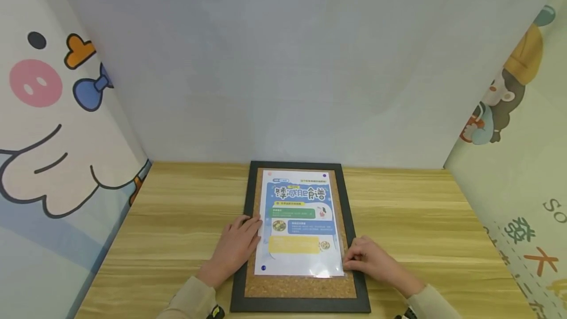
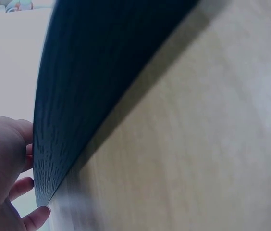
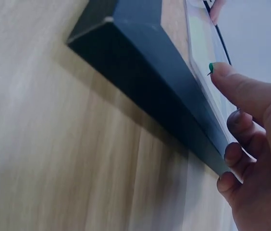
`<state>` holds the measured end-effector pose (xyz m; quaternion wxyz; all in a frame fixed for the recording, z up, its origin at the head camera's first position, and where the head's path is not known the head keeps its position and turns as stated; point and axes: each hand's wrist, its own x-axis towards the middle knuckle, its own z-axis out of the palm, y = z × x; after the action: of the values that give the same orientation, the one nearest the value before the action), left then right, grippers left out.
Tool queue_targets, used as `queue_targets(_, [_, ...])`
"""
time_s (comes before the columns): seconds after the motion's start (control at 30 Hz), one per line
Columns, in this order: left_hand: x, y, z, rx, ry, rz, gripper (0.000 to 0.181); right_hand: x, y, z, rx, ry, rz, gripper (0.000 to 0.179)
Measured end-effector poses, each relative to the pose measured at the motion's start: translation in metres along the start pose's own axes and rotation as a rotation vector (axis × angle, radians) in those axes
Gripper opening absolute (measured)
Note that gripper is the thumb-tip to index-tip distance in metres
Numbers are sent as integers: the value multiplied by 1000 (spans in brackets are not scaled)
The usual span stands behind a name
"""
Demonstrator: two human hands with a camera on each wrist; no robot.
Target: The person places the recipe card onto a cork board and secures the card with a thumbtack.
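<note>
A laminated poster (image 1: 305,262) with colored panels and Chinese lettering lies on a cork board (image 1: 301,287) in a black frame (image 1: 301,304). A pale pink pushpin (image 1: 269,174), a purple pushpin (image 1: 324,175) and a blue pushpin (image 1: 263,268) sit at three of its corners. My right hand (image 1: 369,260) pinches a green pushpin (image 3: 211,68) by the poster's lower right corner, its point bare in the right wrist view. My left hand (image 1: 236,245) rests across the frame's left side, fingertips at the poster's edge; its thumb is near the frame's outer side (image 2: 78,96).
The board lies on a wood-grain table (image 1: 177,220), near its front edge. A plain white backdrop (image 1: 283,63) stands behind. Printed cartoon panels flank the table, a left panel (image 1: 40,151) and a right panel (image 1: 500,181).
</note>
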<state>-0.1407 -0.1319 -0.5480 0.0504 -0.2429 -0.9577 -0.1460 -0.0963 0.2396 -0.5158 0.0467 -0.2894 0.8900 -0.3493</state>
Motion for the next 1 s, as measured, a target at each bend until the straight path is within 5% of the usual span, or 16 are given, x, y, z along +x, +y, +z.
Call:
queue_targets(0.6, [0, 0, 1, -18, -26, -21, 44, 13, -11, 7, -86, -132, 99, 8])
queue_targets(1.0, [-1, -1, 2, -23, 19, 9, 43, 15, -12, 7, -56, -150, 146, 8])
